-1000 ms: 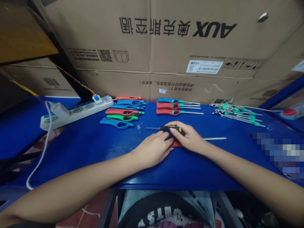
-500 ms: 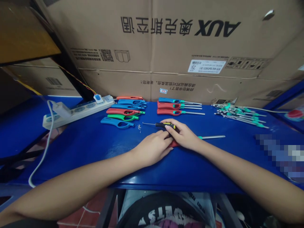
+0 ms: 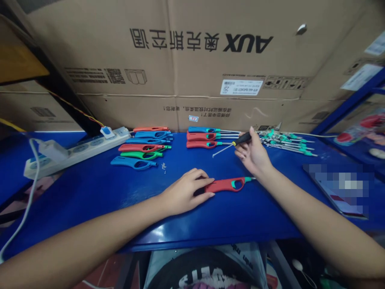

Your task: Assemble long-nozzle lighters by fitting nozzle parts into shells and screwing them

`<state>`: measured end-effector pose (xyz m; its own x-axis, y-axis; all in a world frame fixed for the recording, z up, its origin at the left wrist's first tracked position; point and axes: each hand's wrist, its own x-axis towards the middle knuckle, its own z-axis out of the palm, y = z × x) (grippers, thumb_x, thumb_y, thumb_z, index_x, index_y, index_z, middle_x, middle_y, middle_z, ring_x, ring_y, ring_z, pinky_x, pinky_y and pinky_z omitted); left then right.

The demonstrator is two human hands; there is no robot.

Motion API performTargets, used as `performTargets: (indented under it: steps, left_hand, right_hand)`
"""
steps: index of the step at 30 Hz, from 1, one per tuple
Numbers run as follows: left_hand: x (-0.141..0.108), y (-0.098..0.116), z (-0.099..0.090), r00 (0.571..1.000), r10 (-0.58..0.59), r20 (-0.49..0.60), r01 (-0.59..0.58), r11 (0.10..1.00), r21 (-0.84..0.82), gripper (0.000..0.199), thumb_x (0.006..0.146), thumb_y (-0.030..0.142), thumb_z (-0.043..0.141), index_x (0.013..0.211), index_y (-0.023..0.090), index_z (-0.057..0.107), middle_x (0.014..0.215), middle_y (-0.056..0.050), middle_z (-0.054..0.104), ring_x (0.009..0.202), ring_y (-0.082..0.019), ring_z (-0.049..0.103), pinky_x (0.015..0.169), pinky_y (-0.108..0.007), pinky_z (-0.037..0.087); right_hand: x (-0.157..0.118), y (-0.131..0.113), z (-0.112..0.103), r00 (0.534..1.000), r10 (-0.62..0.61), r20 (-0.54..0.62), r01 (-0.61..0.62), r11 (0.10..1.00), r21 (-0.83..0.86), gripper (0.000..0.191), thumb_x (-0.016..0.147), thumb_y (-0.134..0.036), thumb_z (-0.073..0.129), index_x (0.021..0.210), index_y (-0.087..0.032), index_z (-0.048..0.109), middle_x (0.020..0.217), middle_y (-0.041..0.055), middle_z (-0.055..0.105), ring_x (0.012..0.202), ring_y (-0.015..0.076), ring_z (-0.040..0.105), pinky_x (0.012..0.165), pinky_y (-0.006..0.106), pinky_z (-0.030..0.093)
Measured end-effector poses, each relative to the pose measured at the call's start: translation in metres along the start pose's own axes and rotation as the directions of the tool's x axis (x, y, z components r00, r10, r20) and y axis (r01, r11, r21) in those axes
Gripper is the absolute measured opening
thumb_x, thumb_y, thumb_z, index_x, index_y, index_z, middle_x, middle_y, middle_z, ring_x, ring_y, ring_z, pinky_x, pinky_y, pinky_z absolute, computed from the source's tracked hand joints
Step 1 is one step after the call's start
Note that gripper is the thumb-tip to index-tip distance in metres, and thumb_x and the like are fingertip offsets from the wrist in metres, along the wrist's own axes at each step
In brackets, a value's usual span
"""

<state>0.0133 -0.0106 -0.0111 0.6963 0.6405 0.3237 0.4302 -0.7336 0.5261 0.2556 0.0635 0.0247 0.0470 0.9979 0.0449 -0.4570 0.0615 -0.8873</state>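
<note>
My left hand (image 3: pixel 189 188) grips the rear end of a red gas lighter (image 3: pixel 221 185) lying flat on the blue table, its teal trigger and collar pointing right. In my right hand (image 3: pixel 254 154) is a black and yellow screwdriver (image 3: pixel 242 139), raised above the table with its thin shaft slanting down to the left. Behind it, assembled lighters (image 3: pixel 201 144) in red and blue lie in a row with their metal tubes to the right. Small screws (image 3: pixel 164 167) lie in a loose group left of my left hand.
Several coloured handle shells (image 3: pixel 134 163) are stacked at the left, beside a white power strip (image 3: pixel 78 149) with plugs and cables. Metal tubes with teal parts (image 3: pixel 288 142) lie at the back right. A large cardboard box (image 3: pixel 198 60) stands behind the table; a blurred flat object (image 3: pixel 337 192) lies right.
My right hand has lifted away from the red lighter and moved right with the screwdriver, whose shaft now tilts downward. My left hand stays on the lighter. The view has shifted somewhat.
</note>
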Motion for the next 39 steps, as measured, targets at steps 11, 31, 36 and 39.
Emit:
performTargets:
  steps: [11,31,36,39]
  left_hand:
    - [0.006,-0.002,-0.001,0.876,-0.342,-0.339,0.241,0.921,-0.307,0.044,0.084,0.034,0.077,0.124,0.023,0.064,0.110,-0.006,0.071,0.097,-0.020,0.066,0.088,-0.036,0.054]
    - [0.006,-0.002,-0.004,0.904,-0.194,-0.381,0.102,0.963,-0.248,0.007,0.088,0.029,0.073,0.087,0.022,0.077,0.103,-0.006,0.069,0.097,-0.020,0.066,0.091,-0.037,0.054]
    - [0.004,-0.004,-0.001,0.915,-0.171,-0.366,0.105,0.976,-0.193,0.005,0.087,0.026,0.074,0.085,0.022,0.077,0.104,-0.006,0.069,0.100,-0.021,0.065,0.091,-0.038,0.052]
    - [0.003,-0.004,0.000,0.925,-0.165,-0.343,0.115,0.980,-0.161,0.005,0.086,0.024,0.075,0.083,0.022,0.078,0.104,-0.006,0.070,0.100,-0.022,0.064,0.091,-0.039,0.052]
  right_hand:
    - [-0.018,0.017,0.010,0.975,0.199,0.100,-0.201,0.980,0.004,0.049,0.076,-0.066,0.072,0.083,-0.020,0.058,0.059,-0.0085,0.039,0.040,0.0033,0.030,0.036,0.018,0.020]
    - [-0.021,0.021,0.009,0.983,0.169,0.077,-0.164,0.984,-0.066,0.047,0.078,-0.065,0.072,0.082,-0.019,0.061,0.060,-0.0078,0.039,0.040,0.0039,0.032,0.038,0.019,0.025]
    - [-0.024,0.018,0.012,0.998,0.007,0.065,0.005,0.983,-0.184,0.048,0.078,-0.066,0.071,0.078,-0.019,0.061,0.057,-0.0070,0.039,0.040,0.0046,0.034,0.037,0.020,0.029]
    - [-0.030,0.010,0.016,0.978,-0.159,0.133,0.195,0.925,-0.325,0.045,0.082,-0.064,0.068,0.078,-0.020,0.062,0.056,-0.0057,0.045,0.040,0.0057,0.039,0.037,0.021,0.033]
